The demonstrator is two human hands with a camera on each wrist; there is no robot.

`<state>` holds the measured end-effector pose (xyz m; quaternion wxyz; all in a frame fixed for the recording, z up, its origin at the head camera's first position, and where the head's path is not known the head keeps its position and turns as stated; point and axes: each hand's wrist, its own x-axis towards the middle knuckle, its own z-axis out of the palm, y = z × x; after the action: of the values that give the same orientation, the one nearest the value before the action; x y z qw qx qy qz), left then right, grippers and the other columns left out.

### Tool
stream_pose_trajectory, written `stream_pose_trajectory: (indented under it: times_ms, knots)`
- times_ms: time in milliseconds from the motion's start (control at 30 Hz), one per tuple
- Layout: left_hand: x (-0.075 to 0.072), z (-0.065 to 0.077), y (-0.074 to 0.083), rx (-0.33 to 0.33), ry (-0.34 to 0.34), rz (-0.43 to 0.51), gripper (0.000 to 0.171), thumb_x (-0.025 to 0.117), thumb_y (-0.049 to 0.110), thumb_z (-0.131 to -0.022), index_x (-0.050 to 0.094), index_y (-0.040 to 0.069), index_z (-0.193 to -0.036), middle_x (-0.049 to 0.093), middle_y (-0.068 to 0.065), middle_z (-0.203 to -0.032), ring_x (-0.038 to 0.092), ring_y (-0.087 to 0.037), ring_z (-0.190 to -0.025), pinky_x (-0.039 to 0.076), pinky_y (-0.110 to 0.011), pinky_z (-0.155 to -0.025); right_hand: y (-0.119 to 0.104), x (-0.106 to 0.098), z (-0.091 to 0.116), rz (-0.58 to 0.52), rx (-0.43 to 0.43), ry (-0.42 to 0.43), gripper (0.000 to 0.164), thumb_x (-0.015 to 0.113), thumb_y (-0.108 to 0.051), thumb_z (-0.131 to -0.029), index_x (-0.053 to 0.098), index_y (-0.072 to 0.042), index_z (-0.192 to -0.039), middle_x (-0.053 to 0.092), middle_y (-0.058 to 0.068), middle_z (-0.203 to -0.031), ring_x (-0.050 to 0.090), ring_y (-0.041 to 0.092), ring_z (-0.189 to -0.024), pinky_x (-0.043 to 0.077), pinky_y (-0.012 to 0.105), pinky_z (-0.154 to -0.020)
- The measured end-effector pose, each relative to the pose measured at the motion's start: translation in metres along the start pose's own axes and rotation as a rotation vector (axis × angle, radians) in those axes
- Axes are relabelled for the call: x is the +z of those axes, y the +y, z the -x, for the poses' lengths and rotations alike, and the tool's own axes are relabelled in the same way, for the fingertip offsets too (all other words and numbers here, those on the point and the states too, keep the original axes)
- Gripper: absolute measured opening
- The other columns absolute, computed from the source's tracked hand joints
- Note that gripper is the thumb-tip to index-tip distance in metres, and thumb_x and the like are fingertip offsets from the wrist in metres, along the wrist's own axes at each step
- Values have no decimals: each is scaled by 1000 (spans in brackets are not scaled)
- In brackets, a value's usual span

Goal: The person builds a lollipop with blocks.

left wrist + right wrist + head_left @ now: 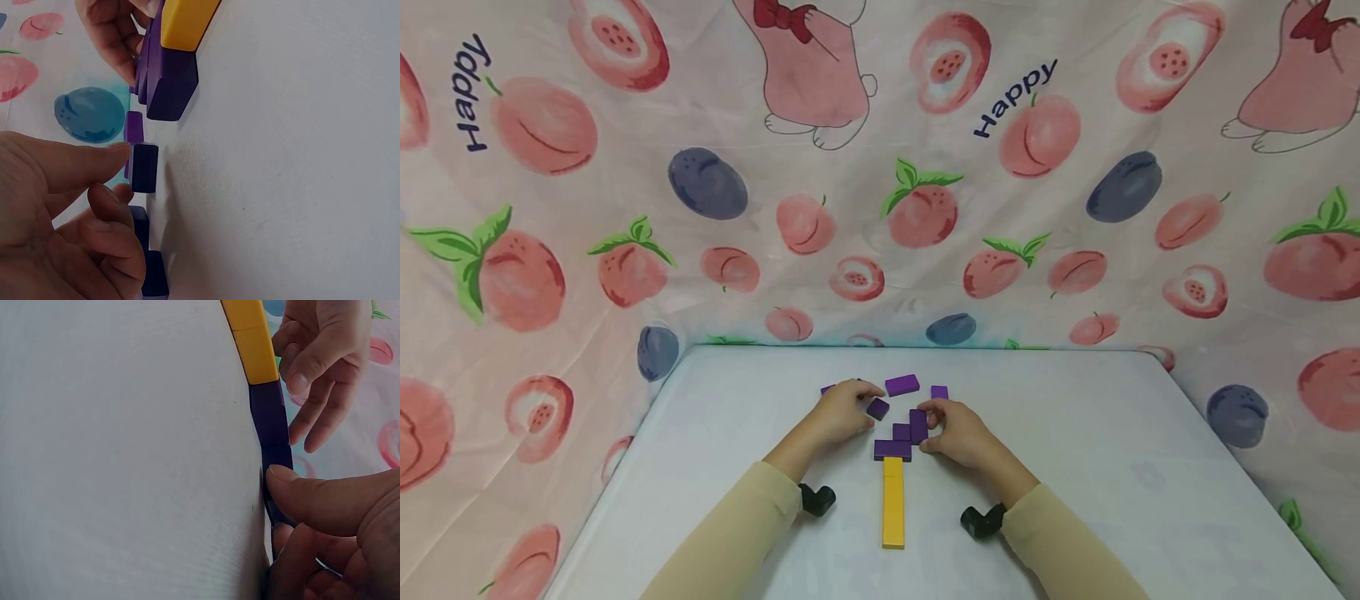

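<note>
My left hand [842, 410] pinches a small purple block [877, 408] between thumb and fingers, and that block appears dark in the left wrist view [145, 167]. With thumb and index finger, my right hand [958, 432] holds the ends of an upright-lying purple block [918, 425]. That one touches a smaller purple block [901, 432] on its left. Below them lies a crosswise purple block [892, 450], which meets the top of a column of yellow blocks [892, 508]. In the right wrist view, the right thumb [284, 481] presses against the purple row.
A loose purple block [902, 384] lies at the back, another [939, 392] behind my right hand. More purple shows behind my left hand, mostly hidden. All rest on a white table [1112, 475] with a fruit-patterned cloth [865, 175] behind it.
</note>
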<state>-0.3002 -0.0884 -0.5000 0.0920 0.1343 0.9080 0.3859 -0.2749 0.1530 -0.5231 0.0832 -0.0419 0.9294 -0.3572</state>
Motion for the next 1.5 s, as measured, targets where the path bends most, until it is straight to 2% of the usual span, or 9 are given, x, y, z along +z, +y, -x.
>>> stream_pose_trajectory:
  times_ms: [467, 800, 1300, 1500]
  knots:
    - [5, -4, -1, 3, 12, -25, 45, 80, 2, -89, 76, 17, -132, 67, -10, -143, 59, -33, -140, 43, -54, -122, 0, 0, 0, -10, -17, -4, 57, 93, -11, -82, 71, -17, -135, 62, 0, -98, 57, 21, -100, 53, 45, -98]
    - [7, -5, 1, 11, -4, -52, 43, 81, 1, -87, 77, 15, -128, 70, -11, -124, 63, -28, -115, 52, -52, -112, -1, 0, 1, -19, -12, -3, 58, 93, -11, -81, 71, -17, -135, 62, 0, -98, 57, 21, -102, 53, 45, -99]
    - [8, -6, 4, 25, -3, -132, 29, 83, 2, -87, 80, 12, -115, 68, -9, -108, 60, -24, -100, 54, -48, -103, 0, 1, -1, -22, -12, -1, 58, 93, -11, -81, 71, -18, -135, 62, 0, -98, 57, 20, -99, 51, 43, -95]
    - [9, -6, 5, 7, -16, -122, 29, 82, 4, -89, 79, 15, -116, 69, -8, -111, 61, -24, -102, 55, -48, -103, 0, 0, -1, -18, -13, -5, 58, 93, -12, -81, 71, -18, -135, 62, -1, -98, 57, 20, -99, 51, 43, -96]
